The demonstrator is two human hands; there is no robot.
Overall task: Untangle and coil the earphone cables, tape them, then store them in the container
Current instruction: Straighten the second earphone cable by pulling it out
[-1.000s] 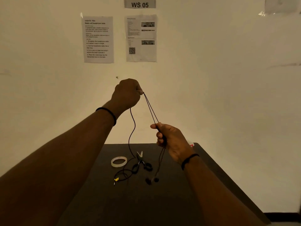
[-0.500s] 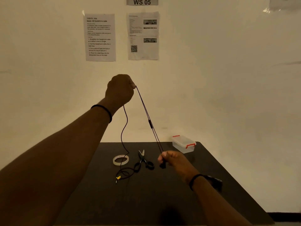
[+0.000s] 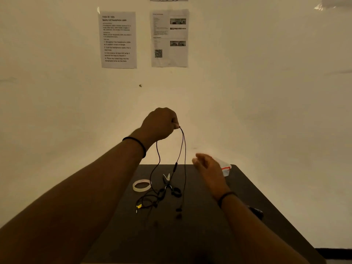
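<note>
Nearest, on the dark desk (image 3: pixel 200 235): earbuds (image 3: pixel 178 210) are dangling just at the surface, with a loose tangle of cable and a yellow-tagged plug (image 3: pixel 139 206) lying beside them. Behind these, black-handled scissors (image 3: pixel 170 184) and a clear tape roll (image 3: pixel 141 185) are sitting close together. Right hand (image 3: pixel 206 165) is hovering released, fingers relaxed, holding nothing, near the hanging strands. Left hand (image 3: pixel 161 124) is raised above the desk, pinching the earphone cable (image 3: pixel 183 149) so the strands are hanging down from it. Lidded clear container (image 3: pixel 225 168) is waiting at the far right corner, partly hidden behind the right hand.

Judgement: untangling is underway. Best to let the strands hang free, then be drawing the right hand's fingers down them, easing crossings apart rather than tugging.
</note>
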